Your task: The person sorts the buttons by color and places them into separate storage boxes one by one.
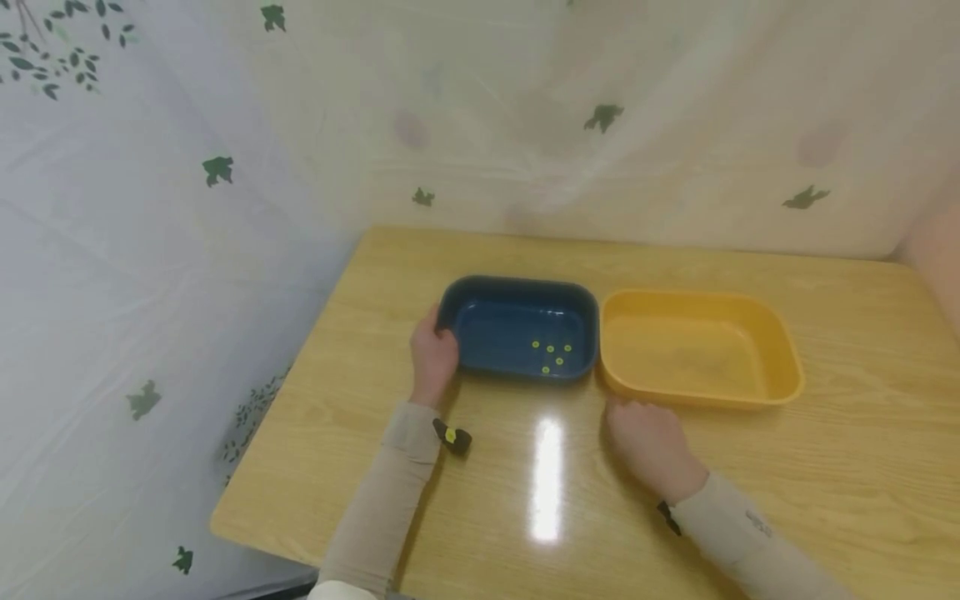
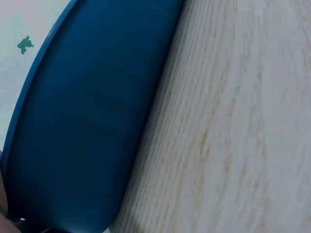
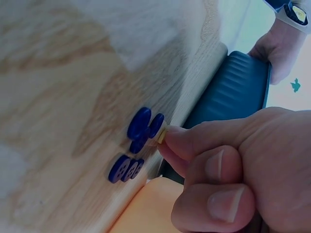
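My left hand [image 1: 433, 358] grips the left end of a dark blue plastic tub [image 1: 487, 368], thumb at the rim. Several small yellow buttons [image 1: 551, 349] lie on the tub's floor towards its right side. In front of the two tubs, near the yellow one's front left corner, is my right hand [image 1: 651, 446]. Its thumb and forefinger pinch a small yellow button [image 3: 162, 136] at the tabletop, seen in the right wrist view. Beside those fingertips lie several blue buttons [image 3: 139, 123], some in a row; the head view does not show them.
A yellow tub [image 1: 701, 398] stands right beside the blue one, their ends about touching. Both sit on a light wooden table [image 1: 862, 350]. Behind and to the left hangs a pale curtain [image 1: 510, 125] with green leaf and bird shapes.
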`<state>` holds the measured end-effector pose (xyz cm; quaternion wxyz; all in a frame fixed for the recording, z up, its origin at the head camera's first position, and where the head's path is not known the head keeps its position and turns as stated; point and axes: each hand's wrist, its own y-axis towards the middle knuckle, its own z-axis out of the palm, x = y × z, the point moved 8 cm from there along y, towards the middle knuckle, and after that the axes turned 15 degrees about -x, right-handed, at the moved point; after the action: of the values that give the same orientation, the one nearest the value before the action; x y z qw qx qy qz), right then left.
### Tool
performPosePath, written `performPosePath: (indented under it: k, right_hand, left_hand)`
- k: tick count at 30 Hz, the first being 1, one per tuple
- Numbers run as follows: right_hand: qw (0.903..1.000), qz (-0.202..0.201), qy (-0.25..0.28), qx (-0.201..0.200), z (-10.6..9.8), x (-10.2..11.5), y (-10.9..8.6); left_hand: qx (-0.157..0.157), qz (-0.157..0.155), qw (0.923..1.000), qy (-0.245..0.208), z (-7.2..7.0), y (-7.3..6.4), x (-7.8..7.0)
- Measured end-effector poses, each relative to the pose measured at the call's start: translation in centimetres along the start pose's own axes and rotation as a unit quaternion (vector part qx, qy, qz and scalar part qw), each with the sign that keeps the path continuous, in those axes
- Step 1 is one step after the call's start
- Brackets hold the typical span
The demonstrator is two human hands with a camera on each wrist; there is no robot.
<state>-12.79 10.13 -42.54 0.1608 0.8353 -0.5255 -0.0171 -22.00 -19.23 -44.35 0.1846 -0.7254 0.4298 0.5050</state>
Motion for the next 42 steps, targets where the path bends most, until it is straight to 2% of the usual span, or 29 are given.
performPosePath:
  k: [12,19,23,29,35,42]
  right_hand:
    - [1.0000,-0.004,-0.001,0.004,0.0,0.3,0.1]
    - [0.9993,0.020,0.010,0.030,0.1,-0.2,0.0]
    - [0.9984,0.034,0.016,0.042,0.3,-0.2,0.2]
    - [0.9971,0.036,0.024,0.062,1.4,0.7,0.0]
    - [0.9989,0.020,0.009,0.040,1.8,1.4,0.0]
    - [0.9988,0.027,0.004,0.042,2.2,2.1,0.1]
  left_hand:
    - [-0.003,0.009,1.0000,0.000,0.0,0.1,0.0]
    - [0.006,0.018,0.9998,-0.007,0.3,0.1,-0.5]
    - [0.004,0.024,0.9996,-0.013,0.0,0.2,-0.5]
    - [-0.002,0.028,0.9996,-0.004,-1.1,0.1,0.5]
    - [-0.004,0.031,0.9995,-0.009,-1.4,0.1,1.2]
    - [-0.002,0.029,0.9996,-0.001,-2.2,0.3,1.7]
